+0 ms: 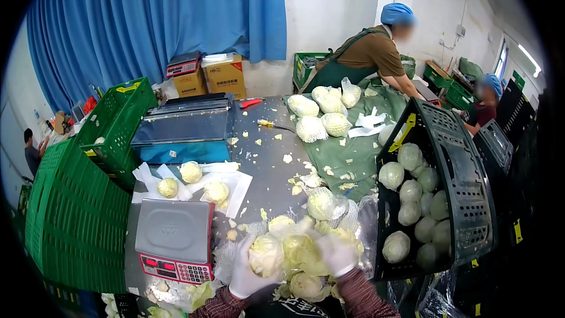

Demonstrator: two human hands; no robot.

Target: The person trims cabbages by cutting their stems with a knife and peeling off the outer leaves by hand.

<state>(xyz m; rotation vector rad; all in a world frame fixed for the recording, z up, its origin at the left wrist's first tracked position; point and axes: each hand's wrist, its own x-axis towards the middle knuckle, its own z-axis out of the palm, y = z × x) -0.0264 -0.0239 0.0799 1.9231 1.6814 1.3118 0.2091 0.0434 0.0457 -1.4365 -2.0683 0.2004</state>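
Note:
My left hand (242, 270), in a white glove, is closed round a pale cabbage head (265, 256) close to my body. My right hand (338, 253), also gloved and smeared by motion, is at the edge of a loose green cabbage leaf (303, 253) beside that head; its fingers seem closed on the leaf. Below lies another trimmed cabbage (307, 285) among leaf scraps. Just beyond my hands are more cabbages, one of them (321, 203) near white foam netting (352, 215).
A scale (175, 232) stands at left, with cabbages on white paper (238, 191) behind it. A wrapping machine (183, 126) and green crates (76, 218) are farther left. At right, a tilted black crate (471, 200) holds wrapped cabbages. A co-worker (365, 53) leans over the table's far end.

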